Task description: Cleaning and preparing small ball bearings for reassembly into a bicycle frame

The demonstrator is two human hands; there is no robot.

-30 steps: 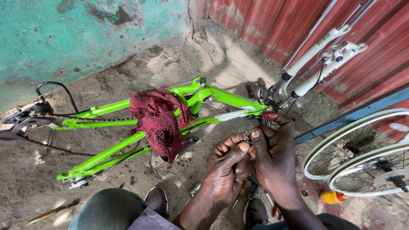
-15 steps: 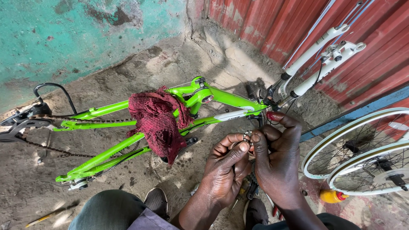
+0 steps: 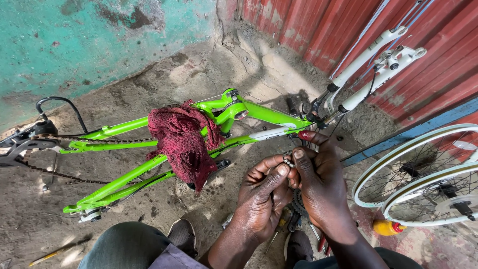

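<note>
Dirt floor; small metal part [image 3: 288,159] pinched between left hand [image 3: 261,199] and right hand [image 3: 318,192], green bike frame [image 3: 164,149] at ten o'clock, long axis left-right.

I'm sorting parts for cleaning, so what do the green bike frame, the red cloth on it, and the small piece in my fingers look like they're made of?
Green bike frame: painted metal tubing, glossy. Red cloth: loosely woven, frayed fabric, draping limply. Small piece: probably bare metal, greyish with a glint; too small to be sure.
</note>
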